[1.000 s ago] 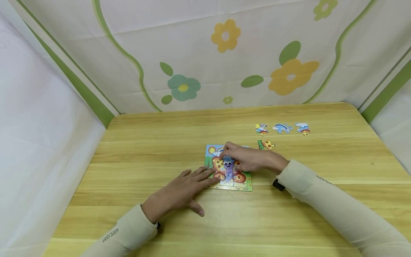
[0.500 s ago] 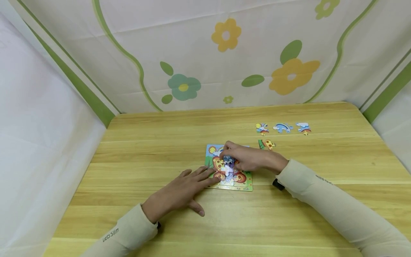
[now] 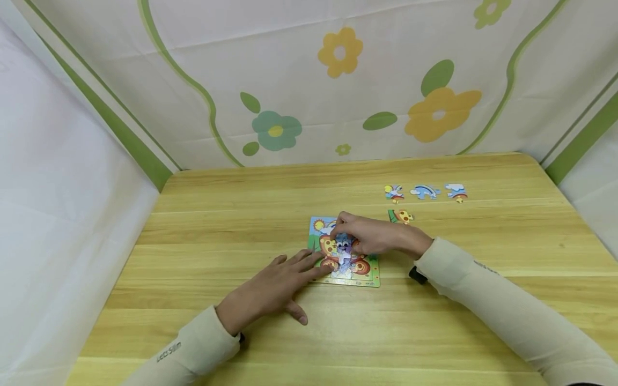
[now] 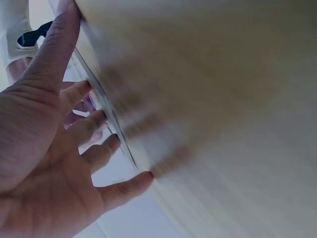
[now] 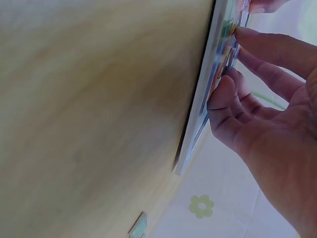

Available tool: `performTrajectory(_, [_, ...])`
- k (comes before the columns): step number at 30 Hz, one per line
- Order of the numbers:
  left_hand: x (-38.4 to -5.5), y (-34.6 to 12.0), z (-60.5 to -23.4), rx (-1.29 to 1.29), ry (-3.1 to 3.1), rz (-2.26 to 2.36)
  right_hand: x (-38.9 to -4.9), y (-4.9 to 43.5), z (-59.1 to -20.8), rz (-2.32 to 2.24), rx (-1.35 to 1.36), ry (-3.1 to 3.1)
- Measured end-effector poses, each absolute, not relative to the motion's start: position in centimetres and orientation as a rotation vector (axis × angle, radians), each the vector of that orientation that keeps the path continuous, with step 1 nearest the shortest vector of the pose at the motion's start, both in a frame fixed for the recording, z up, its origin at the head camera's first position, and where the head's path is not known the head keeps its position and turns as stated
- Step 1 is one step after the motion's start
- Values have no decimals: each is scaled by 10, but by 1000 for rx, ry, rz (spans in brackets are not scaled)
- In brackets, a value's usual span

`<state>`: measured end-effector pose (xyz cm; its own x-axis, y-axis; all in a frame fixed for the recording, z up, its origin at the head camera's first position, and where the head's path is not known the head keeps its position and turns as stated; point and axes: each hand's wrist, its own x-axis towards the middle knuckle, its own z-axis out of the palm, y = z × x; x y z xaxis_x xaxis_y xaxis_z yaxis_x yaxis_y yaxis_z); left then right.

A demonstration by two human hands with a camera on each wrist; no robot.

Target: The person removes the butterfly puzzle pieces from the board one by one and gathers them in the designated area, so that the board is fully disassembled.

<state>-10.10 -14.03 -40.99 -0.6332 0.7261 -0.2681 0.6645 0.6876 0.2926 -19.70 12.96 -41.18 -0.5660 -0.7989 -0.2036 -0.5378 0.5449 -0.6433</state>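
Note:
A square puzzle board (image 3: 316, 221) with a butterfly picture lies on the wooden table. My right hand (image 3: 369, 236) reaches over its upper right part, fingers curled down. Between thumb and fingers it pinches a purple puzzle piece (image 3: 344, 244) bearing the butterfly's face, at the board's middle. My left hand (image 3: 270, 289) lies spread, its fingertips on the board's left side. In the left wrist view, the fingers (image 4: 99, 153) extend to the board's edge. Seen from the right wrist, the thumb and bent fingers (image 5: 223, 94) touch the board's face; the held piece is hard to make out there.
Behind the board, toward the right, lie a sun puzzle piece (image 3: 393, 192), a rainbow piece (image 3: 425, 192) and a cloud piece (image 3: 456, 191). A yellow spotted wing piece (image 3: 400, 216) sits just above the right wrist. A flower-printed cloth (image 3: 309, 80) hangs along the table's back edge.
The glare on the purple piece has shifted, as though it tilts slightly under my right fingers. Both hands stay in nearly the same place; the loose pieces have not moved.

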Motion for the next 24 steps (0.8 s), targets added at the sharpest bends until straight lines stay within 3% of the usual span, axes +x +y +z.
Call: performTrajectory(24, [-101, -131, -404, 1047, 2546, 116, -202, 125, -413, -668, -1064, 2364])
